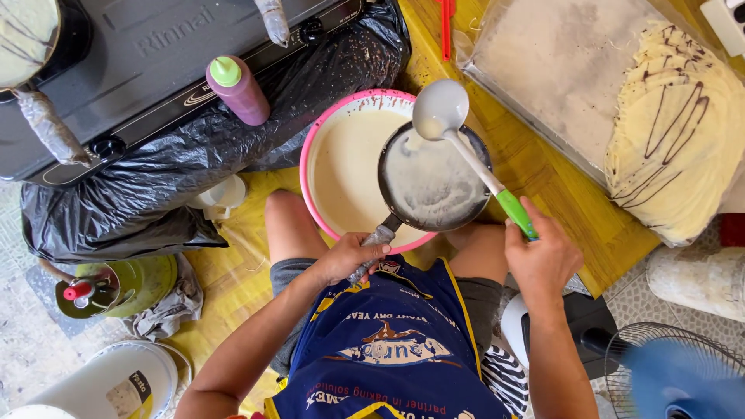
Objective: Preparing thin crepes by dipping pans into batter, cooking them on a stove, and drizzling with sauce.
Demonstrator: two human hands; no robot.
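My left hand grips the wrapped handle of a small black frying pan held over a pink basin of pale batter. A thin film of batter coats the pan. My right hand holds the green handle of a white ladle, whose bowl hangs over the pan's far rim. I am seated behind the basin, with my knees on either side of it and a blue apron on my lap.
A gas stove on black plastic sits at the upper left with another batter-coated pan. A dark red squeeze bottle stands by it. Stacked thin crepes with dark drizzle lie at the right. A fan is at the lower right, a bucket at the lower left.
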